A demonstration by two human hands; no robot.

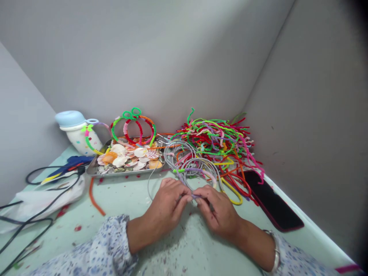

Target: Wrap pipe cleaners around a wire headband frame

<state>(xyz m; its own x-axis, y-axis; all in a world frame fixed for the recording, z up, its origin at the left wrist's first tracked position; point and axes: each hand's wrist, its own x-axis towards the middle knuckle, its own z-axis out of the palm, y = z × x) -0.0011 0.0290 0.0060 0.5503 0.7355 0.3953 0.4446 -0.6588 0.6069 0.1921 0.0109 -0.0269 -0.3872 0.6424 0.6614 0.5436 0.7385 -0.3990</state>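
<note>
Purple fuzzy strip, pinched in the fingertips of both the left hand and the right hand, sits over the table's middle. Just beyond lie grey wire coils; toward the far edge, a tray of shells and a pipe cleaner pile; along the right edge, a phone.

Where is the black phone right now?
In the head view, the black phone lies on the right side of the table, right of the right hand, its far end by the heap of fuzzy coloured strands.
</note>
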